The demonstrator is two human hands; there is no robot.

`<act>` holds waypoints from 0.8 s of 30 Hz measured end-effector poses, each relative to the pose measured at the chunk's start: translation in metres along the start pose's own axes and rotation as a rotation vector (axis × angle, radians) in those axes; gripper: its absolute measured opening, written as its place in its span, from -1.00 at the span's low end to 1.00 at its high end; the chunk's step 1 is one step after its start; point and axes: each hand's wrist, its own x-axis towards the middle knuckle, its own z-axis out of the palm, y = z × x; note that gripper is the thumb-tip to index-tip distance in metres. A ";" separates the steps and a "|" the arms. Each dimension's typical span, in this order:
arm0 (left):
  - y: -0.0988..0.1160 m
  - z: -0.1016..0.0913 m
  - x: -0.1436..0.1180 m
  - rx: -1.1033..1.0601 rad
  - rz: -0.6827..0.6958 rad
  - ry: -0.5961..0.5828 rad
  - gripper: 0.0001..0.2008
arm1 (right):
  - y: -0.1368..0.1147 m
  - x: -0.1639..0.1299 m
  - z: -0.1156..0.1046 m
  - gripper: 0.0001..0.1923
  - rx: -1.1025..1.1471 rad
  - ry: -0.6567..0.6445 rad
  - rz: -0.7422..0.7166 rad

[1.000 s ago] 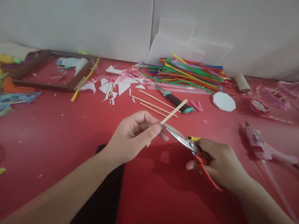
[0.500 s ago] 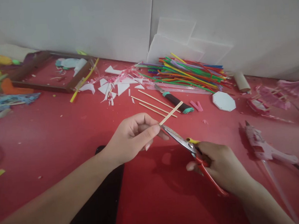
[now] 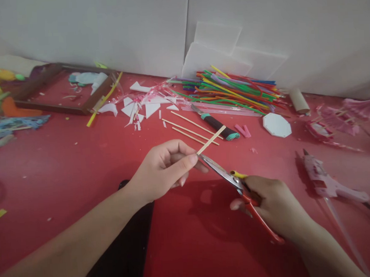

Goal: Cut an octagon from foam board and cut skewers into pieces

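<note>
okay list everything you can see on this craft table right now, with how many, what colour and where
wooden stick: one, pale wood, pinched in the left hand, blades at its base
scissors: one pair, red and yellow handles, in the right hand
skewers: three, pale wood, lying beyond the hands
utility knife: one, black and teal, beside the skewers
straws: a pile, many colours, at the back
foam sheets: several, white, leaning on the wall
octagon piece: one, white, right of the knife
glue gun: one, pink, far right
white scraps: many, back centre
wooden frame: one, brown, back left
table: red
left hand: one, centre
right hand: one, lower right
</note>
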 end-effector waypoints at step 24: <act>-0.008 0.015 -0.017 0.600 0.641 0.113 -0.94 | -0.022 0.008 0.002 -0.55 -0.161 0.285 -0.253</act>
